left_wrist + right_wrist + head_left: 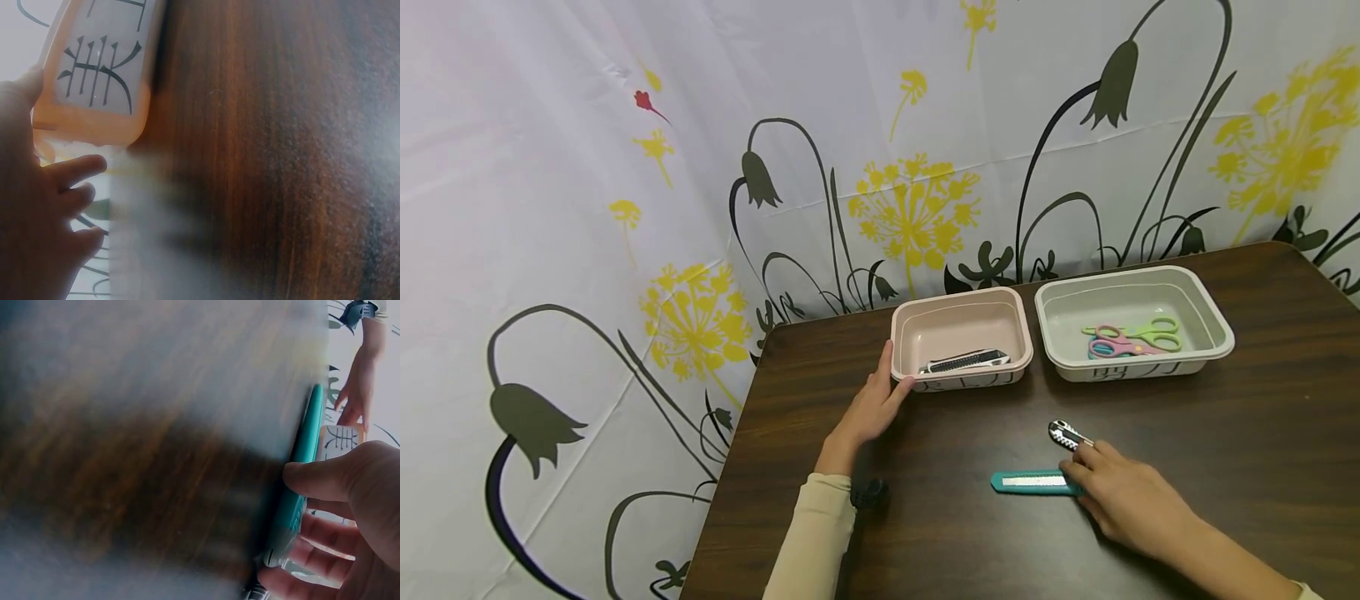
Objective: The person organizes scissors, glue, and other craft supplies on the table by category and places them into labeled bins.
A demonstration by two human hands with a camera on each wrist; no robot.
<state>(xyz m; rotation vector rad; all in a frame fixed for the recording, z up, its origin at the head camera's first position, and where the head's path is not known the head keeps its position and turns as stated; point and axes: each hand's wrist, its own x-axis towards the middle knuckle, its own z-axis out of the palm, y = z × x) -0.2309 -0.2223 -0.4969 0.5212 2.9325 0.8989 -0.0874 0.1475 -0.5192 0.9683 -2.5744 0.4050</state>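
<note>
My right hand (1127,500) pinches a teal utility knife (1028,482) at its right end, thumb along the near side and fingers on the far side. The knife lies level, close over the table. Just beyond it is a second utility knife (1066,434) with a black-and-white pattern, partly hidden by my fingers. My left hand (868,410) rests against the left front corner of a pink plastic bin (962,321), its fingers fairly straight along the side. Inside this bin lies a black-and-silver utility knife (967,361).
A grey-white bin (1120,296) stands to the right of the pink one, with pink scissors (1120,343) and green scissors (1157,333) in it, and something blue under them. Both bins carry dark writing on the front. Behind the brown table (955,533) hangs a flower-patterned curtain (820,67).
</note>
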